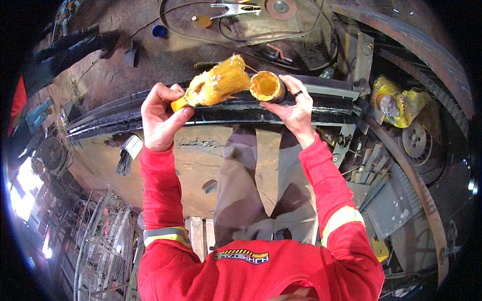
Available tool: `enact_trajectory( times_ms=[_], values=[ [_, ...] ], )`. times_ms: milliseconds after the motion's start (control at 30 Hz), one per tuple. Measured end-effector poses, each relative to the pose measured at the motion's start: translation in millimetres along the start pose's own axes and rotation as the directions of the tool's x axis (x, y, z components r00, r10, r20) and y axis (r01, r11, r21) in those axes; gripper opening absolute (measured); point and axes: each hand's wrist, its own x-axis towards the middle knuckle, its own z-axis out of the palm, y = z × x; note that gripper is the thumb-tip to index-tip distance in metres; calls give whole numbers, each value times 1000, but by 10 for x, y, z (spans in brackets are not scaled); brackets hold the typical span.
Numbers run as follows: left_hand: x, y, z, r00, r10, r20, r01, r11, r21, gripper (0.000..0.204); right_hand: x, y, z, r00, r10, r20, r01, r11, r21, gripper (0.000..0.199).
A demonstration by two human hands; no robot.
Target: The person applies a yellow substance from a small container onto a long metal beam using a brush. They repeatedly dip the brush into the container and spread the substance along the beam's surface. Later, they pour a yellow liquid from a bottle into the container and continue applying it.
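Observation:
My left hand [164,108] pinches the narrow orange-yellow end of a thick, paint-smeared yellow piece [221,83]. It is tilted up to the right, its upper end ragged and flecked with white; its exact kind I cannot make out. In my right hand [296,103], fingers and thumb close around a small round pot [266,86], its mouth and inside coated in yellow. The pot's rim is close to the yellow piece. Both hands are above a long black metal beam [216,116] that runs across in front of my legs.
Beyond the beam lie a welding clamp [236,9], a grinding disc [280,7], a blue cap [159,31] and looping cables. A bundle of rods [128,153] lies nearer on the left. A crumpled yellow bag [399,103] and metal offcuts [371,165] are on the right.

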Motion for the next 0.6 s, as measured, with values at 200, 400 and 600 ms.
enact_trajectory(
  times_ms=[200,400,600],
  values=[
    [-127,-56,9,1000,11,-8,-11,999,-42,26,123,156,-148,987,156,-37,-155,988,18,62],
    [-122,-87,-80,999,15,41,-10,991,-131,36,68,347,-356,955,284,-85,-291,954,-79,62],
    [74,-42,216,997,-21,69,23,999,-28,24,78,220,-258,967,250,-50,-249,968,42,63]
  ],
)
